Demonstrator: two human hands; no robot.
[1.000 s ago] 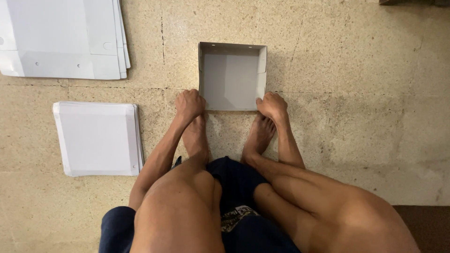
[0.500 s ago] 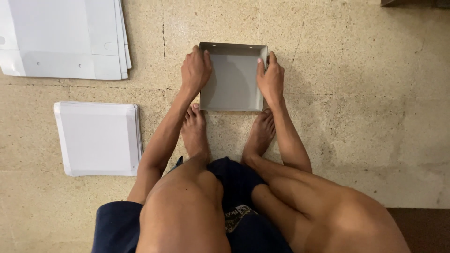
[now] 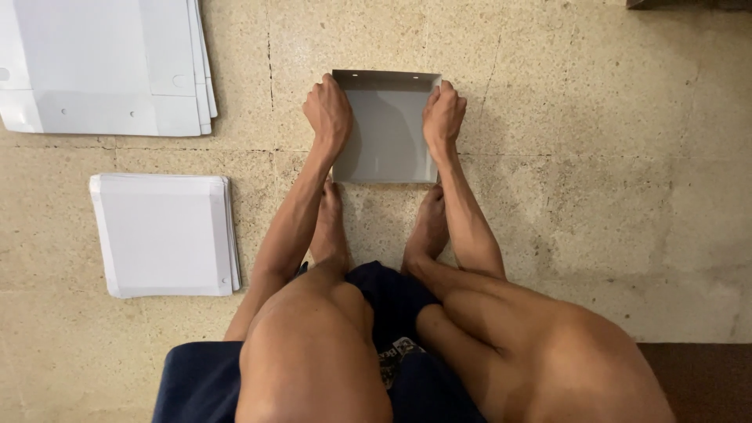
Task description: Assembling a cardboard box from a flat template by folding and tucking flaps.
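**poster1:** Hands on both sides of that grey cardboard tray (image 3: 386, 125), right? What's the person actually doing with it?

**poster2:** Yep. Person is squatting on the speckled stone floor (image 3: 595, 172) and the tray is sitting flat on it, just beyond the bare feet (image 3: 329, 227). The left hand (image 3: 329, 113) is curling over the tray's left wall, and the right hand (image 3: 443, 116) is doing the same on the right wall, fingers folded down tight on the cardboard. So both hands are gripping it, one per side.

**poster1:** Is the far wall standing up?

**poster2:** Looks like it, it's showing as a darker strip along the far edge. The near edge is lying close to the toes. Can't tell whether the fingertips are tucking inside the walls or just pressing on top.

**poster1:** And the white stuff off to the left?

**poster2:** Two piles. A stack of flat white sheets (image 3: 102, 66) is lying at the far left, running out of view, and a smaller stack of white square pieces (image 3: 160, 233) is sitting nearer, well apart from the tray and beside the left forearm. Dark blue shorts (image 3: 196, 384) are showing at the bottom.
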